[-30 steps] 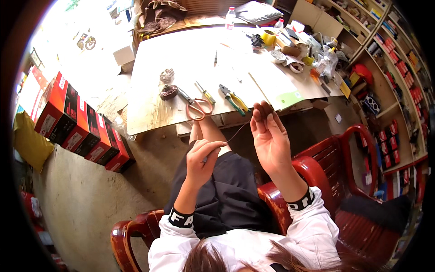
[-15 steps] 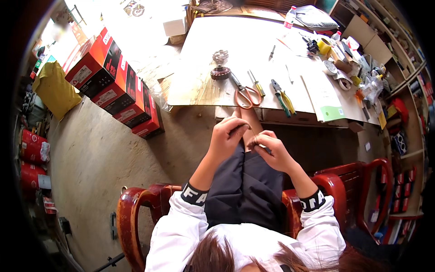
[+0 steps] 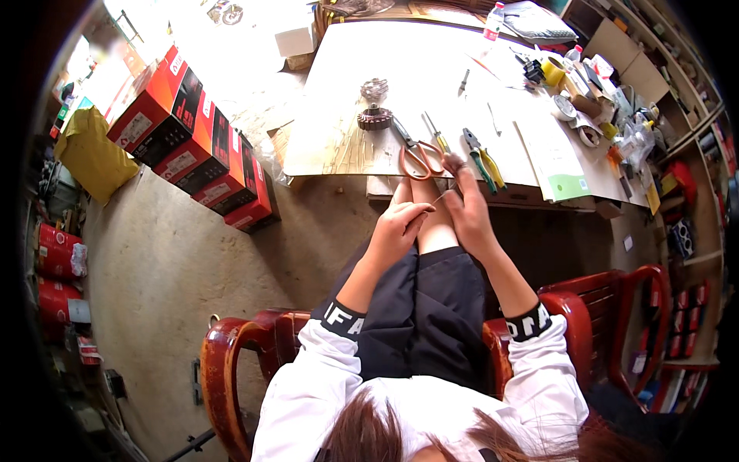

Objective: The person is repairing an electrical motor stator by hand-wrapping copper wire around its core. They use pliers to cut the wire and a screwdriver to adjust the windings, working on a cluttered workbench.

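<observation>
My left hand (image 3: 395, 231) is closed, pinching a thin wire (image 3: 435, 203) above my legs. My right hand (image 3: 469, 212) is raised at the table's near edge with upper fingers extended and blurred; the wire runs toward its thumb, but its grip is unclear. Beyond my hands on the white tabletop (image 3: 331, 92) lie orange-handled scissors (image 3: 412, 162), a screwdriver (image 3: 439, 137), yellow-green pliers (image 3: 485, 162), a dark toothed round part (image 3: 374, 119) and a clear bundle (image 3: 374, 89) behind it.
Red-and-black boxes (image 3: 158, 100) are stacked at left beside a yellow sack (image 3: 92, 158). Clutter with tape (image 3: 553, 71) and a bottle (image 3: 493, 21) covers the table's right and back. Red wooden chairs (image 3: 573, 323) are around me; shelves (image 3: 689, 254) line the right.
Since half a second ago my right hand has moved up toward the table edge and straightened its fingers. My left hand has shifted slightly right. The whole view swung after the earliest frame.
</observation>
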### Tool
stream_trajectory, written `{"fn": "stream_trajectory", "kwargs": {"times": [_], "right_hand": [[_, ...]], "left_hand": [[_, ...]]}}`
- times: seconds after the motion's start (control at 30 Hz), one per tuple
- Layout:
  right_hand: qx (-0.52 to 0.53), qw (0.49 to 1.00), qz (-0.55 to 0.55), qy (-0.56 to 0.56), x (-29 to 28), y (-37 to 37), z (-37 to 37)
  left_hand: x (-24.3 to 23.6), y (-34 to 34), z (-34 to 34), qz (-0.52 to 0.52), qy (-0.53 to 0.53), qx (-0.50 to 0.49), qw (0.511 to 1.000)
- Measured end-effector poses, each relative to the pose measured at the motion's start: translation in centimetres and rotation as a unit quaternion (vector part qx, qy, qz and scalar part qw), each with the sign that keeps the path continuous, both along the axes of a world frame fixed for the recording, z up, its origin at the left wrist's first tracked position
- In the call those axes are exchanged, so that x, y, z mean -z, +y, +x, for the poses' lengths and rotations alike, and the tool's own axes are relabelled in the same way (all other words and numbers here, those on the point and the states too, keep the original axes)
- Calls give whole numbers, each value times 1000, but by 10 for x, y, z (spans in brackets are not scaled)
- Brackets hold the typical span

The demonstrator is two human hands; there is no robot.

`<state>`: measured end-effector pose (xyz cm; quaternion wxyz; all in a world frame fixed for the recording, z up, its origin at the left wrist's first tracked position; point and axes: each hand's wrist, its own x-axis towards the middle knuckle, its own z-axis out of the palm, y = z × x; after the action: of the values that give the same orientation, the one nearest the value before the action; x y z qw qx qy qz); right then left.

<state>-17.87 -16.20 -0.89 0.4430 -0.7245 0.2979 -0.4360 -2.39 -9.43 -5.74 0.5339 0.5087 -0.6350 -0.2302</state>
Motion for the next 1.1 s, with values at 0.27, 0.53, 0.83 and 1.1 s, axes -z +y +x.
{"fn": "stream_trajectory", "kwargs": {"times": [0.27, 0.53, 0.83, 1.1], "right_hand": [[-45, 884, -300, 357, 19, 7, -13], [-214, 953, 211, 48, 15, 16, -26], [-67, 986, 97, -117, 31, -21, 33], [-3, 837, -342, 427, 51, -28, 12]], "left_hand": [[0, 4, 28, -31, -130, -54, 990], [11, -15, 31, -18, -70, 19, 997], [30, -43, 13, -40, -101, -37, 993], [22, -41, 39, -71, -240, -53, 967]]}}
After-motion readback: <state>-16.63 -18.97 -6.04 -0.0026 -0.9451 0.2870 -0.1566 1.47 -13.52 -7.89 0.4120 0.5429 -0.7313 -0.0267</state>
